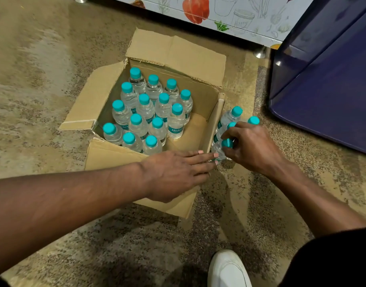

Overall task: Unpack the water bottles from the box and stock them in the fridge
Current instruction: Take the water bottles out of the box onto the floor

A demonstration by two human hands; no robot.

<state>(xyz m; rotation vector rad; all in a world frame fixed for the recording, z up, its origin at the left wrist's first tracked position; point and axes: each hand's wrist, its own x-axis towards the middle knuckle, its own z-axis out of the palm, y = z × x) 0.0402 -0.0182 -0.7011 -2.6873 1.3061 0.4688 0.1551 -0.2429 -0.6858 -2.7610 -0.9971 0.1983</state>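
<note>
Water bottles point(230, 118) crowd together beside the box point(107, 156); your right hand point(254, 148) grips the nearest bottle point(217, 151), left hand point(173, 175) flat against it. A jerk could topple its neighbours.

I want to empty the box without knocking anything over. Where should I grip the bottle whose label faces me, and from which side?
Grip the bottle at its neck, just under the cap, coming from above and from the right. It stands upright, and other bottles crowd its left and rear, while the floor of the box to its right is bare.
</note>
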